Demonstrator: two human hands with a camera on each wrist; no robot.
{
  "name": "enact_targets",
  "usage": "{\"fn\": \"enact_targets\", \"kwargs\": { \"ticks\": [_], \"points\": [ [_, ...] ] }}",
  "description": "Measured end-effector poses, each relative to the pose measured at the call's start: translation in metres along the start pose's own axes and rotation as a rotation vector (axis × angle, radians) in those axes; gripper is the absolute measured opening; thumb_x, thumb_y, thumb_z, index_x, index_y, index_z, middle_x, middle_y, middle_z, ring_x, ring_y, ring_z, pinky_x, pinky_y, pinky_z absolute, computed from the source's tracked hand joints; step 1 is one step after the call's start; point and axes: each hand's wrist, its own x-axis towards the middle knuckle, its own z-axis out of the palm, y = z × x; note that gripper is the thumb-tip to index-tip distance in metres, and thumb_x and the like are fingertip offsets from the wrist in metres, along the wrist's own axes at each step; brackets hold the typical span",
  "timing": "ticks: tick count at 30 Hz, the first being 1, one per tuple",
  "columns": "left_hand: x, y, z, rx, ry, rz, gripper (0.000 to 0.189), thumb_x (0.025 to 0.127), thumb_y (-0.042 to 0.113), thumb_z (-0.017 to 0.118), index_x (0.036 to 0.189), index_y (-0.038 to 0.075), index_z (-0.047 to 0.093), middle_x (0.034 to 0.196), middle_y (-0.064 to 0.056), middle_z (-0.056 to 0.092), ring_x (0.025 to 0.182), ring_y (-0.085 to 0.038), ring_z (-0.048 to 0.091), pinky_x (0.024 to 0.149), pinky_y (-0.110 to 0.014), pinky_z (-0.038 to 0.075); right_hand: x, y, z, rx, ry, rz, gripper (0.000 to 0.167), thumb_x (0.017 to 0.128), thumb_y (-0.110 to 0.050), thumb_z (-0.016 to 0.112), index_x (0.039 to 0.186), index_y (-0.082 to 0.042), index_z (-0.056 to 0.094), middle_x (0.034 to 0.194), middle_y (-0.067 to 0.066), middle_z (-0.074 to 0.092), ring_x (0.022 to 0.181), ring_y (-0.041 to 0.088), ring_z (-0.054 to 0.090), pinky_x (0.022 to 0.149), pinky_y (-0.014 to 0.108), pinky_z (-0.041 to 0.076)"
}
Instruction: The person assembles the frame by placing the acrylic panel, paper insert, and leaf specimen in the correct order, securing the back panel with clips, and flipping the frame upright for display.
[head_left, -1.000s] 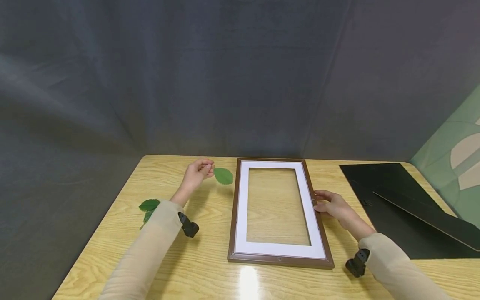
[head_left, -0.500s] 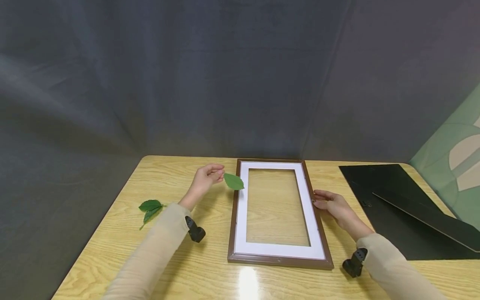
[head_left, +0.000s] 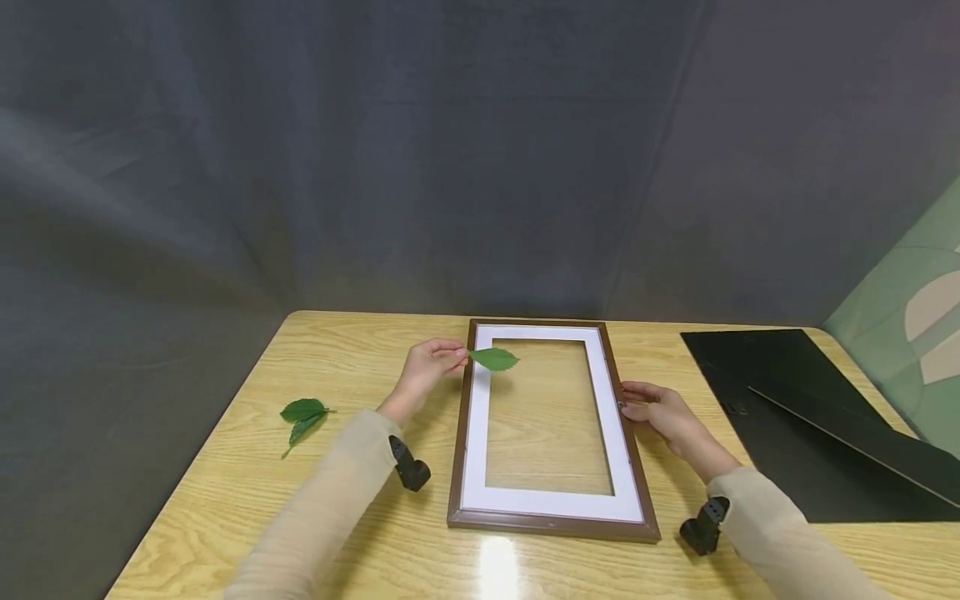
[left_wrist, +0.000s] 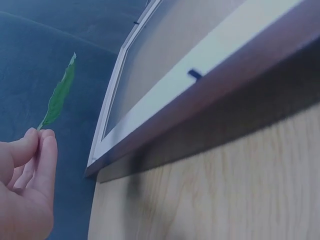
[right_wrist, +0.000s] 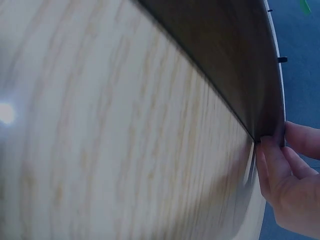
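Observation:
Between thumb and fingers my left hand (head_left: 429, 371) pinches a green leaf (head_left: 495, 359) by its stem end. The leaf hovers over the upper left part of a brown picture frame (head_left: 553, 526) lying on the table, with a white mat (head_left: 555, 501) inside it. In the left wrist view the leaf (left_wrist: 59, 97) points away from the fingertips, apart from the frame. At the frame's right side my right hand (head_left: 663, 414) grips the edge; in the right wrist view the thumb lies on top and the fingers against the outer side.
Two more green leaves (head_left: 303, 414) lie on the wooden table (head_left: 225, 492) at the left. A black backing board (head_left: 757, 358) with its stand flap (head_left: 855, 425) raised lies at the right. A dark curtain (head_left: 480, 167) hangs behind the table.
My left hand has carried the leaf rightward, from beside the frame to over its upper left part. The picture frame has shifted slightly left, with my right hand still at its edge.

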Motion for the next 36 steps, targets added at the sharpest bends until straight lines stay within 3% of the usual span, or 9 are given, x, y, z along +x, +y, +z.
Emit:
{"fn": "enact_targets", "kwargs": {
  "ticks": [7,12,16,23,32,36],
  "points": [
    [0.001,-0.005,0.017,-0.017,0.010,-0.037,0.027,0.092,0.003,0.060,0.116,-0.010,0.061,0.109,-0.023,0.066,0.082,-0.010,0.065,0.079,-0.023,0.058,0.001,0.002,0.002,-0.005,-0.005,-0.008,0.056,0.095,0.000,0.050,0.144,0.013,0.026,0.146,0.034,0.032,0.133,0.041,0.040,0.085,0.015,0.052],
    [0.003,-0.009,0.027,-0.014,0.010,-0.068,0.026,0.092,0.006,0.060,0.114,-0.007,0.062,0.108,-0.021,0.067,0.081,-0.011,0.064,0.078,-0.024,0.058,0.001,0.002,0.001,-0.011,-0.005,-0.012,0.056,0.095,-0.001,0.051,0.144,0.012,0.026,0.146,0.034,0.032,0.131,0.039,0.043,0.083,0.014,0.052],
    [0.006,-0.011,0.032,-0.030,0.015,-0.086,0.027,0.092,0.006,0.060,0.116,-0.008,0.061,0.114,-0.025,0.065,0.083,-0.014,0.066,0.075,-0.021,0.058,0.003,0.003,0.001,-0.010,-0.007,-0.009,0.057,0.095,-0.002,0.052,0.145,0.011,0.027,0.147,0.033,0.032,0.131,0.039,0.042,0.085,0.015,0.052],
    [0.010,-0.011,0.044,-0.044,0.007,-0.106,0.029,0.092,0.005,0.061,0.118,-0.007,0.062,0.117,-0.025,0.064,0.091,-0.020,0.067,0.082,-0.025,0.058,0.003,0.005,0.000,-0.012,-0.007,-0.023,0.056,0.096,-0.002,0.051,0.144,0.011,0.027,0.146,0.034,0.033,0.130,0.038,0.043,0.083,0.012,0.051],
    [0.015,-0.015,0.058,-0.023,0.003,-0.109,0.025,0.092,0.004,0.060,0.114,-0.006,0.064,0.113,-0.023,0.066,0.088,-0.018,0.066,0.074,-0.020,0.058,0.004,0.002,0.001,-0.024,0.002,-0.009,0.057,0.096,-0.004,0.052,0.145,0.010,0.027,0.147,0.032,0.033,0.134,0.042,0.039,0.095,0.025,0.052],
    [0.017,-0.016,0.062,0.011,0.006,-0.089,0.025,0.092,0.004,0.059,0.114,-0.007,0.064,0.110,-0.023,0.067,0.084,-0.017,0.065,0.072,-0.019,0.057,0.003,0.003,-0.001,-0.023,0.002,-0.011,0.056,0.096,-0.004,0.051,0.145,0.010,0.027,0.147,0.033,0.032,0.134,0.041,0.039,0.090,0.019,0.052]
  ]
}}
